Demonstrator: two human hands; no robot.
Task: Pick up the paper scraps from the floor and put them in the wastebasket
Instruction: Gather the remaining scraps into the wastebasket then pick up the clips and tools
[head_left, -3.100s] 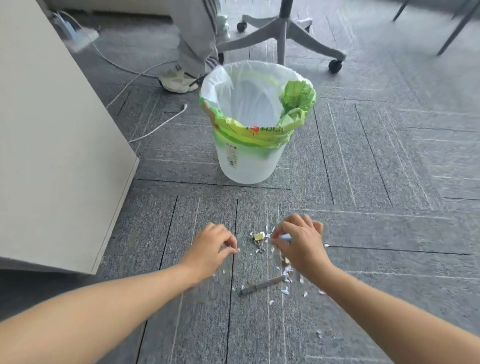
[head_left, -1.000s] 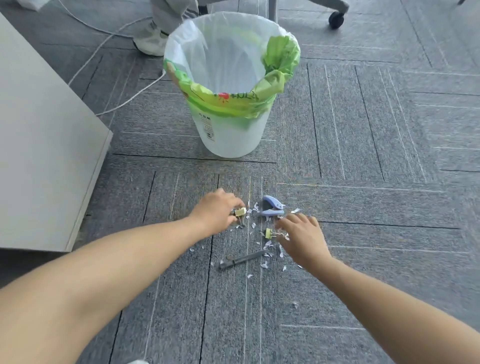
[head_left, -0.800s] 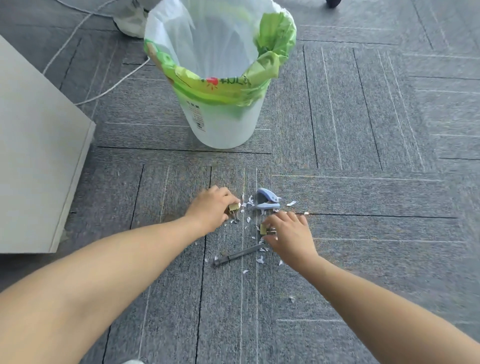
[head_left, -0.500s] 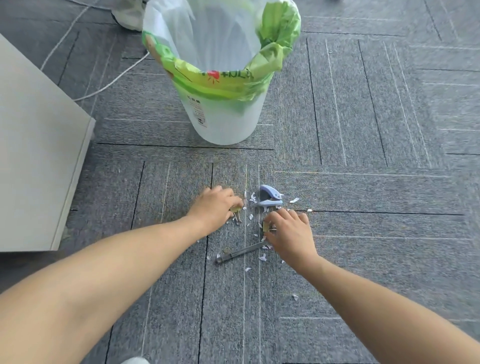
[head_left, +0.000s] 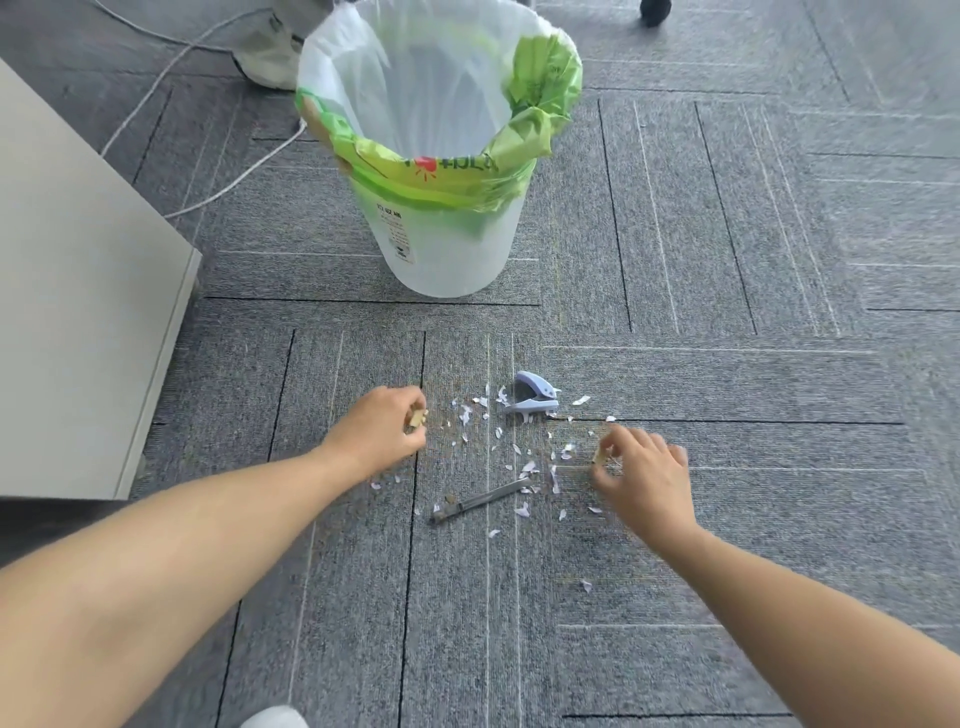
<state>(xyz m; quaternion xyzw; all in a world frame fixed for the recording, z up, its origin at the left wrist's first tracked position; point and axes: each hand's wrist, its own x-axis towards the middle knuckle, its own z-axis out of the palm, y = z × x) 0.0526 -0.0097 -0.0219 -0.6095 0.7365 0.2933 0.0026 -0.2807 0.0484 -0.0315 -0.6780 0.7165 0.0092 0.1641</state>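
Observation:
Several small white paper scraps (head_left: 524, 465) lie scattered on the grey carpet between my hands. The white wastebasket (head_left: 441, 249), lined with a white and green bag, stands upright beyond them. My left hand (head_left: 382, 428) is left of the scraps, fingers closed on a small yellow binder clip (head_left: 415, 418). My right hand (head_left: 641, 475) is to the right of the scraps, fingers pinched on another yellow binder clip (head_left: 600, 457).
A pale blue staple remover (head_left: 535, 397) and a grey pen (head_left: 480, 500) lie among the scraps. A beige cabinet (head_left: 78, 312) stands at left. White cables (head_left: 228, 182), a person's shoe (head_left: 267, 57) and a chair caster (head_left: 655, 10) are behind the basket.
Both hands have drawn apart, each carrying a yellow binder clip away from the middle of the scraps. The view has tilted back up slightly.

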